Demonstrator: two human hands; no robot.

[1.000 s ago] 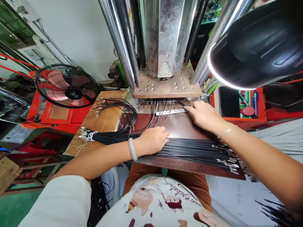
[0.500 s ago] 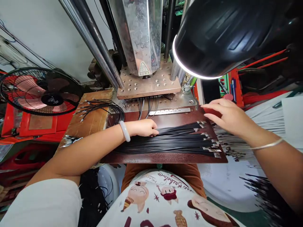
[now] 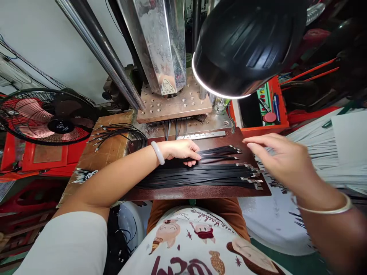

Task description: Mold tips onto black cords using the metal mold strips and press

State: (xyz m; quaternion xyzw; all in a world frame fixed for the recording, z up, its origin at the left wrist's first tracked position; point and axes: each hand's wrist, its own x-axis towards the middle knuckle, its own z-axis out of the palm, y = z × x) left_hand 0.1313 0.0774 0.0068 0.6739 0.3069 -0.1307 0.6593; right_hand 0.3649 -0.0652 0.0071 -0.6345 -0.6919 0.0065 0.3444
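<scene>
Fingers (image 3: 192,156) curled onto black cables (image 3: 200,173); right hand (image 3: 282,160) hovers flat

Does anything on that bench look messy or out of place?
Mostly tidy: the black cables lie side by side under the left hand. Two or three at the far edge splay off at an angle, and a looser bunch loops over the wooden board.
</scene>
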